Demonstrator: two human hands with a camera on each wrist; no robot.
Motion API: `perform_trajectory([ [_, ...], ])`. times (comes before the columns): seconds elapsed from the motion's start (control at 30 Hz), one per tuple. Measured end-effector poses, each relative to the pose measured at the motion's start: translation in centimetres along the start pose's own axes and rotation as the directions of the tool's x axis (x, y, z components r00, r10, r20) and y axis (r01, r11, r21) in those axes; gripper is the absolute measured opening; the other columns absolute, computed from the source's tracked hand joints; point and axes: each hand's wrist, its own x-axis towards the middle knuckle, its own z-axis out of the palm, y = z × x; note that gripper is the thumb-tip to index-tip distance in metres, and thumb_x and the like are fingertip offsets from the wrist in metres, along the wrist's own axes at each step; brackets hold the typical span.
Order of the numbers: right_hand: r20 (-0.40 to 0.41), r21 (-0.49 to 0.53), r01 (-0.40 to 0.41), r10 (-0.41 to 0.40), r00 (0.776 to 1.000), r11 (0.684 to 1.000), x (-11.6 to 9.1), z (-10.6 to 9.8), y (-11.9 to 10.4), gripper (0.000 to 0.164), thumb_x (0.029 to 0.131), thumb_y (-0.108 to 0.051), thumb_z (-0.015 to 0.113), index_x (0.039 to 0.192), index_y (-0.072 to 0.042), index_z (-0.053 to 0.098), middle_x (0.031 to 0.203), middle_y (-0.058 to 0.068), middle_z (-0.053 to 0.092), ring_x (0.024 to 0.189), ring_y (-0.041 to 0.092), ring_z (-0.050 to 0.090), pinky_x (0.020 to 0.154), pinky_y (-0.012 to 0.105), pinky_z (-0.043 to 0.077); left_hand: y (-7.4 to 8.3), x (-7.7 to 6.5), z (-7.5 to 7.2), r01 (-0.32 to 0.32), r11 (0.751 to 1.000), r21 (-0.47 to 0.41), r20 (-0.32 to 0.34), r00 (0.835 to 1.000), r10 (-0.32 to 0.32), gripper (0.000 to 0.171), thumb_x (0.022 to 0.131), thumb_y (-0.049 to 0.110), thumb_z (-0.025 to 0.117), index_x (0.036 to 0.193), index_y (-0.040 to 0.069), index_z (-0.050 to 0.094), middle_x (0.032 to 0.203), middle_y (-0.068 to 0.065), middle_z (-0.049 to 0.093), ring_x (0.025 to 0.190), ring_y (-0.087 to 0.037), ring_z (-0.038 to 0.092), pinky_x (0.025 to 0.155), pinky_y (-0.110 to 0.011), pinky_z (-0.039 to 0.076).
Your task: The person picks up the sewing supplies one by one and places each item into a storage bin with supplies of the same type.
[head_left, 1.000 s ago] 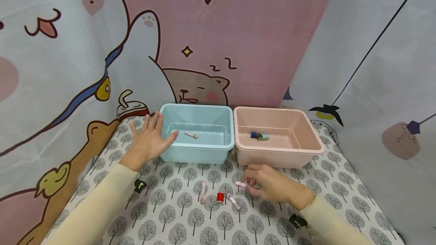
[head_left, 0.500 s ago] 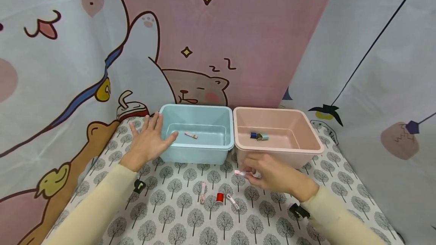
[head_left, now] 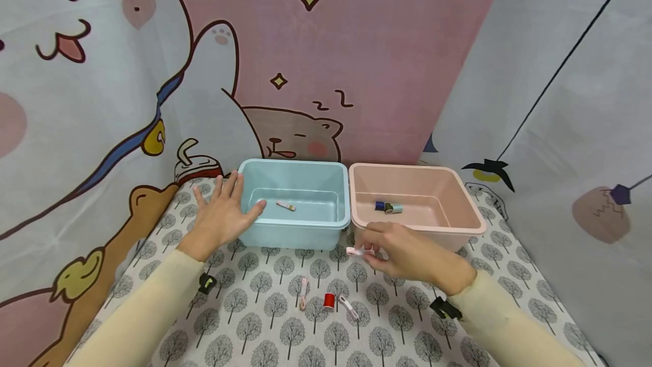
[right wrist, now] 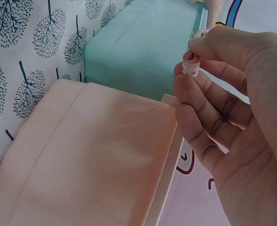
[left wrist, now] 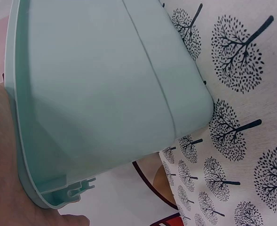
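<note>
My right hand [head_left: 407, 254] pinches a small folded tape measure [head_left: 359, 251] between thumb and fingers, in front of the pink bin [head_left: 407, 170]. Up close in the right wrist view, the tape measure [right wrist: 191, 68] is pale with red markings and a rolled end. My left hand [head_left: 219, 220] lies with spread, straight fingers on the left rim of the light blue bin [head_left: 290, 235]. On the floor of the blue bin lies another folded tape measure [head_left: 286, 205]. Inside the pink bin are thread spools, a dark blue spool [head_left: 379, 206], an olive one and a teal spool [head_left: 396, 208].
In front of the bins, a red thread spool [head_left: 329, 301] lies on the tree-print cloth [head_left: 275, 333]. A folded tape measure [head_left: 303, 293] is left of it, another folded tape measure [head_left: 348, 307] right of it. A cartoon-print curtain [head_left: 397, 61] hangs behind.
My right hand has moved away from me with the tape measure, from over the cloth to the pink bin's front wall. The left hand has stayed in place.
</note>
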Motion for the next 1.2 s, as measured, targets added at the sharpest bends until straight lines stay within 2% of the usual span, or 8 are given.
perform_trajectory([
  [0.1,-0.005,-0.003,0.006,-0.006,1.000,1.000,0.3,-0.2,0.0,0.019,0.098,-0.007,0.091,0.113,-0.015,0.084,0.104,-0.004,0.080,0.087,0.003,0.072,0.076,0.021,0.067,0.0,-0.1,0.0,0.000,1.000,-0.010,-0.001,1.000,0.000,0.110,0.114,0.083,0.030,0.187,0.004,0.006,0.197,-0.018,-0.001,0.182,-0.055,-0.003,0.131,-0.089,-0.020],
  [0.47,-0.004,-0.031,-0.008,0.008,1.000,0.999,1.7,-0.9,-0.1,0.021,0.100,-0.007,0.087,0.118,-0.015,0.085,0.109,-0.005,0.081,0.092,0.005,0.075,0.079,0.020,0.067,0.0,-0.1,0.1,-0.001,1.000,-0.008,-0.003,1.000,0.001,0.110,0.114,0.084,0.029,0.187,0.004,0.007,0.197,-0.018,-0.001,0.182,-0.054,-0.002,0.132,-0.089,-0.020],
  [0.77,0.018,0.041,-0.001,0.001,1.000,0.999,3.2,-1.4,-0.1,0.019,0.102,-0.005,0.086,0.119,-0.013,0.084,0.110,-0.003,0.083,0.092,0.004,0.078,0.080,0.017,0.068,-0.2,0.0,0.0,-0.008,1.000,-0.008,-0.004,1.000,0.008,0.115,0.111,0.090,0.020,0.187,0.004,0.007,0.197,-0.018,-0.001,0.182,-0.056,-0.001,0.131,-0.089,-0.021],
  [0.97,-0.001,0.029,0.014,-0.014,1.000,0.999,4.0,-1.7,0.0,0.018,0.102,-0.006,0.087,0.119,-0.013,0.084,0.110,-0.003,0.083,0.093,0.007,0.080,0.080,0.020,0.069,-0.3,0.0,0.2,-0.005,1.000,-0.013,-0.008,1.000,0.005,0.113,0.113,0.087,0.026,0.187,0.004,0.006,0.197,-0.019,0.000,0.182,-0.055,-0.002,0.131,-0.089,-0.022],
  [1.1,-0.016,0.024,0.026,-0.026,1.000,0.999,4.7,-1.9,0.0,0.017,0.103,-0.007,0.086,0.119,-0.012,0.083,0.111,-0.001,0.083,0.094,0.008,0.082,0.082,0.018,0.069,-0.3,0.0,0.2,-0.006,1.000,-0.009,-0.004,1.000,0.006,0.114,0.112,0.088,0.025,0.187,0.004,0.006,0.197,-0.019,0.000,0.182,-0.055,-0.001,0.131,-0.089,-0.022],
  [1.2,-0.029,0.030,0.042,-0.041,0.999,0.999,5.2,-2.1,0.0,0.019,0.102,-0.006,0.086,0.120,-0.010,0.084,0.110,0.001,0.083,0.092,0.009,0.081,0.081,0.020,0.069,-0.3,0.0,0.2,-0.007,1.000,-0.010,-0.002,1.000,0.007,0.115,0.112,0.088,0.025,0.187,0.004,0.006,0.197,-0.019,0.000,0.182,-0.055,-0.001,0.131,-0.089,-0.022],
])
